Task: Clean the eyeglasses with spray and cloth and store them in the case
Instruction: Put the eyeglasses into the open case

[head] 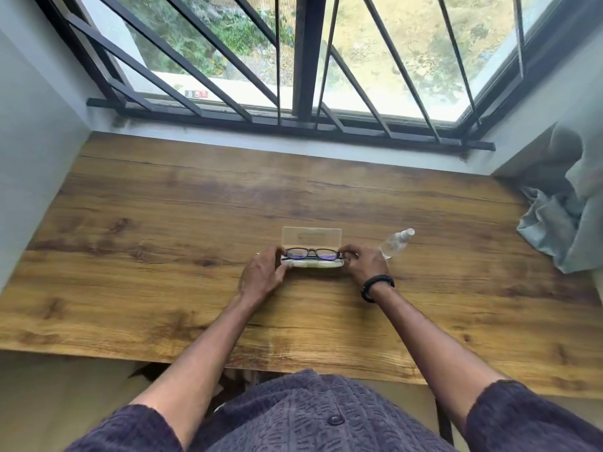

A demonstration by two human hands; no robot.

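Note:
Black-framed eyeglasses sit over the lower half of a clear plastic case whose lid stands open toward the window. My left hand grips the glasses' left end and my right hand grips the right end. Something white lies in the case's base under the glasses; I cannot tell what it is. A clear spray bottle with a white nozzle lies on its side just right of the case, behind my right hand.
The wooden table runs up to a barred window at the back. A crumpled grey-blue curtain rests on the table's right edge. White walls close in on the left and right.

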